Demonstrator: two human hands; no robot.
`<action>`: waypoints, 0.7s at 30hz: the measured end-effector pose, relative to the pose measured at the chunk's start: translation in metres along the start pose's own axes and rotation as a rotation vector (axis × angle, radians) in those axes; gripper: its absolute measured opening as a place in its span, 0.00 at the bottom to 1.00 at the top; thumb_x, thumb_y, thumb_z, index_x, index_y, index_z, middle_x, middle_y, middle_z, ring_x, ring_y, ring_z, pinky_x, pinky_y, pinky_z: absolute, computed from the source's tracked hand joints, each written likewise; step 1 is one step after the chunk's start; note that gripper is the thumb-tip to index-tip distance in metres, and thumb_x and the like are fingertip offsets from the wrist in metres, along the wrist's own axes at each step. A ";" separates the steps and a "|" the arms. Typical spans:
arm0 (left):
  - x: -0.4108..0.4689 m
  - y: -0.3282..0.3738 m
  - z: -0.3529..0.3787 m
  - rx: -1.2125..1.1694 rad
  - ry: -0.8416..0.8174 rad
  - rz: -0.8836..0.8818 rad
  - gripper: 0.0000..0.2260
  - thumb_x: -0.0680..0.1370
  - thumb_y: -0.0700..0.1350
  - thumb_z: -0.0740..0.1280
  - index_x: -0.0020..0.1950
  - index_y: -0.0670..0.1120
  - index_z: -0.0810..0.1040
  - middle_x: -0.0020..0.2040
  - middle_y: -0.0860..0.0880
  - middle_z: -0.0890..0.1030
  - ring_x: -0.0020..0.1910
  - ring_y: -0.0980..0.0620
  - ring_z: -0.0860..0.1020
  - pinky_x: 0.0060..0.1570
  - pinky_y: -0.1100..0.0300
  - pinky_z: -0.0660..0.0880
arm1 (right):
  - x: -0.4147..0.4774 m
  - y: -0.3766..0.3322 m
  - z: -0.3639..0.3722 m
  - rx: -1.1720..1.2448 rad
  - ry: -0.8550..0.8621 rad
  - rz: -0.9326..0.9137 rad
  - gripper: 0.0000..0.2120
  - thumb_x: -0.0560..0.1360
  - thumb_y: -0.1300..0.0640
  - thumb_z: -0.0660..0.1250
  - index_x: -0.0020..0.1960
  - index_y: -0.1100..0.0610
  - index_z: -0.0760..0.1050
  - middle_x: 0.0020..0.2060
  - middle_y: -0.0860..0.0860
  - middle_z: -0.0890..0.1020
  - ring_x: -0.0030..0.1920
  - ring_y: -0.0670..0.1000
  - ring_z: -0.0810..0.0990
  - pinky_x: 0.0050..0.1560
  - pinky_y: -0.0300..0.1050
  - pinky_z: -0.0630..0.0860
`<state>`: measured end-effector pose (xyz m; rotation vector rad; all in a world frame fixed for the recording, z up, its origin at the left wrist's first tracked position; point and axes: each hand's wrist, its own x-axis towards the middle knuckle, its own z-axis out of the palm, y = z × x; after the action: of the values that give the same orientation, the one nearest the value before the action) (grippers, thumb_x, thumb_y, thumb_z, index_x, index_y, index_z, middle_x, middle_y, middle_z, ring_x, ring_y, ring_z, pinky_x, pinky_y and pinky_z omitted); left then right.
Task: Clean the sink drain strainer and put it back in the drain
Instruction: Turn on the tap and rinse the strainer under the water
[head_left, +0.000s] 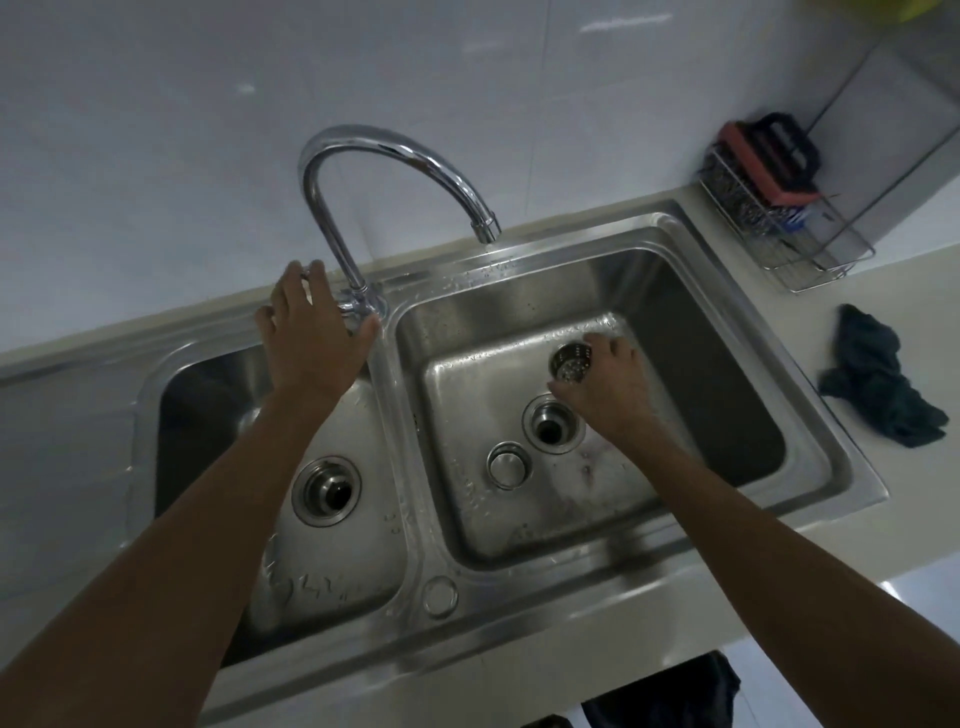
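My right hand (608, 384) holds the perforated steel drain strainer (570, 364) tilted on its side, low in the right basin and just behind the open drain (554, 423). A round steel drain stopper (508, 464) lies on the basin floor to the left of that drain. My left hand (311, 332) rests on the handle at the base of the chrome gooseneck tap (363, 171), fingers wrapped around it. The spout (485, 228) points over the right basin and no stream of water shows.
The double steel sink (400, 395) has a second drain (326, 491) in the left basin. A wire rack (789, 234) with a red-and-black scrubber and sponges stands on the counter at the back right. A dark cloth (878, 379) lies right of the sink.
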<state>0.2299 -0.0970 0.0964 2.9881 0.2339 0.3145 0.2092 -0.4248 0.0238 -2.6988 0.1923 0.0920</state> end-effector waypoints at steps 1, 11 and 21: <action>0.004 0.001 -0.001 -0.026 0.018 -0.014 0.35 0.78 0.57 0.68 0.77 0.41 0.60 0.76 0.37 0.64 0.74 0.36 0.65 0.71 0.39 0.61 | 0.001 -0.008 -0.005 0.036 0.013 -0.010 0.40 0.67 0.40 0.77 0.71 0.57 0.68 0.66 0.61 0.71 0.65 0.61 0.71 0.68 0.55 0.70; 0.043 -0.022 -0.007 0.025 0.229 -0.079 0.10 0.81 0.41 0.64 0.57 0.47 0.83 0.53 0.42 0.84 0.48 0.38 0.82 0.56 0.47 0.66 | 0.013 -0.062 -0.015 0.303 0.044 -0.196 0.44 0.66 0.41 0.79 0.73 0.53 0.61 0.67 0.54 0.71 0.62 0.54 0.76 0.56 0.40 0.67; 0.057 -0.027 -0.005 0.188 0.219 -0.046 0.11 0.80 0.38 0.63 0.48 0.47 0.85 0.46 0.42 0.85 0.41 0.39 0.81 0.56 0.46 0.65 | 0.022 -0.083 -0.006 0.325 0.046 -0.237 0.46 0.65 0.40 0.80 0.73 0.52 0.60 0.66 0.54 0.71 0.61 0.54 0.76 0.54 0.42 0.70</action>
<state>0.2801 -0.0604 0.1089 3.1239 0.3727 0.6496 0.2431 -0.3556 0.0620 -2.3792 -0.0936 -0.0672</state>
